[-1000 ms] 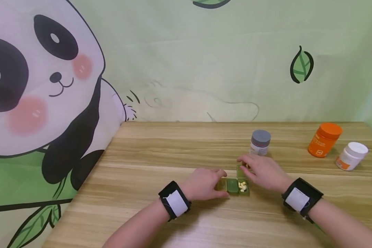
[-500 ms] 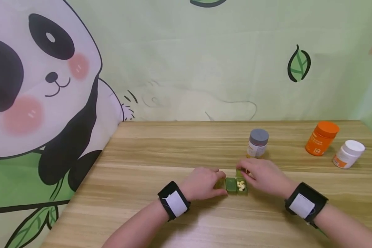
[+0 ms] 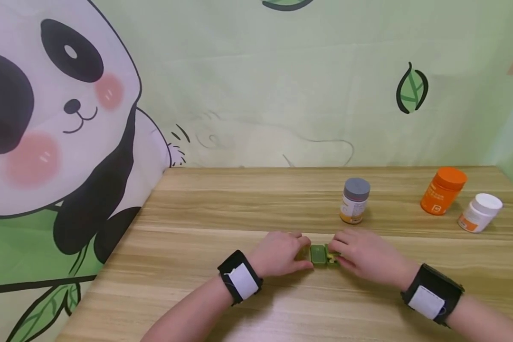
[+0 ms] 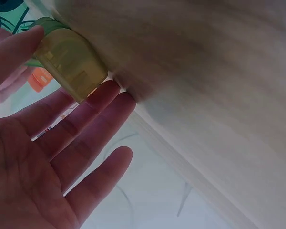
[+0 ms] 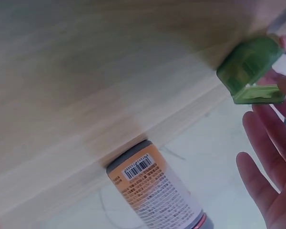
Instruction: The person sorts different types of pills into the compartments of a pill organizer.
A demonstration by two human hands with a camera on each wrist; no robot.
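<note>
A small green pill box lies on the table between my hands. My left hand holds its left end between thumb and fingers; in the left wrist view the amber end compartment shows by the thumb, with the lower fingers spread. My right hand is at the right compartment, fingers on its lid and thumb at the near side. That lid stands partly folded over the compartment, and a few pale pills show under it. The right fingers hide much of this end.
A grey-capped bottle stands just behind my right hand. Farther right are an orange bottle and a white-capped bottle. The wooden table ends at a panda-printed backdrop.
My right hand has come toward me and swung the right lid from folded back to partly over the pills. The left hand stays at the box's left end.
</note>
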